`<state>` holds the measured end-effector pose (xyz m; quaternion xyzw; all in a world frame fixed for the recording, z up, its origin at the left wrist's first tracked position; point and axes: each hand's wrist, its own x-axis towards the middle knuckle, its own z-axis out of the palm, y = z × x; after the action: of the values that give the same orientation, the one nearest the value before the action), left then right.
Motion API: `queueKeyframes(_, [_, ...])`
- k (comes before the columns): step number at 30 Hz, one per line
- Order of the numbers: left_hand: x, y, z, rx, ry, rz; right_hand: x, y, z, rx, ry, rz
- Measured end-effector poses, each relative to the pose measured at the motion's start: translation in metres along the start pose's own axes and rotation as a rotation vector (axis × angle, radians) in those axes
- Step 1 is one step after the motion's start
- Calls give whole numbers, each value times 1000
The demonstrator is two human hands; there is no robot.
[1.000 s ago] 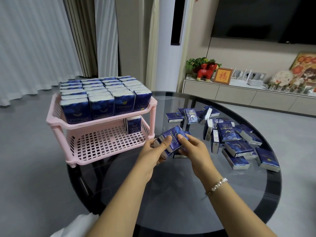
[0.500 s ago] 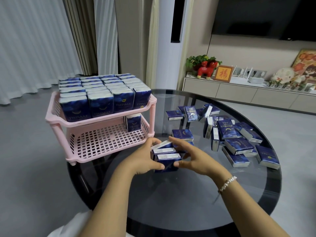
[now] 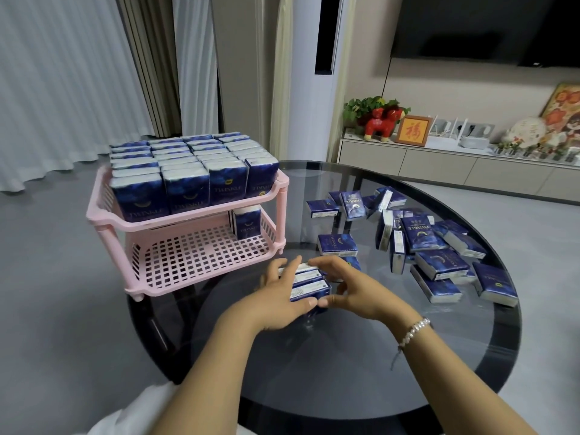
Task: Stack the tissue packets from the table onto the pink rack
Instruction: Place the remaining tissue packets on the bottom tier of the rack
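A small bundle of dark blue tissue packets (image 3: 309,285) stands on edge on the round glass table (image 3: 361,356). My left hand (image 3: 279,296) grips its left side and my right hand (image 3: 351,291) grips its right side, thumbs meeting at the front. The two-tier pink rack (image 3: 188,221) sits at the table's left edge. Its top shelf is packed with upright packets (image 3: 188,171); the lower shelf holds a few upright packets (image 3: 248,222) at its back right corner. Several loose packets (image 3: 420,243) lie scattered on the right of the table.
One packet (image 3: 337,244) lies flat just behind my hands. A low cabinet (image 3: 455,164) with ornaments stands along the far wall under a television. Curtains hang behind the rack. Grey floor surrounds the table.
My hands brought the packets down from the air onto the glass and squared them into a tight bundle, closing in on both sides.
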<state>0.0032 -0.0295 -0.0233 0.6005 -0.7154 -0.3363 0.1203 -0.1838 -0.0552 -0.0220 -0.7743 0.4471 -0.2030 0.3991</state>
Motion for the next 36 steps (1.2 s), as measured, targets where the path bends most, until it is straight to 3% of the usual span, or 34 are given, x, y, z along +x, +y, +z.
queueKeyframes(3, [-1,2,-2,65,121,50,1,2,-1,1,1,-5])
queueKeyframes(7, [1,0,-8,-51,184,35,0,3,-7,-2,50,-13])
queueKeyframes(11, [3,1,-10,-256,275,4,6,11,-13,-158,466,104])
queueKeyframes(13, [6,3,-10,-402,319,-17,13,21,-13,-265,563,234])
queueKeyframes(18, [13,-3,-10,-656,440,-116,25,28,-9,-419,398,503])
queueKeyframes(22, [17,-11,-10,-752,436,-155,25,24,-8,-221,438,486])
queueKeyframes(30, [18,-12,-10,-836,467,-201,2,20,-3,587,549,192])
queueKeyframes(36, [19,-9,-5,-822,320,-135,-14,10,3,694,403,-18])
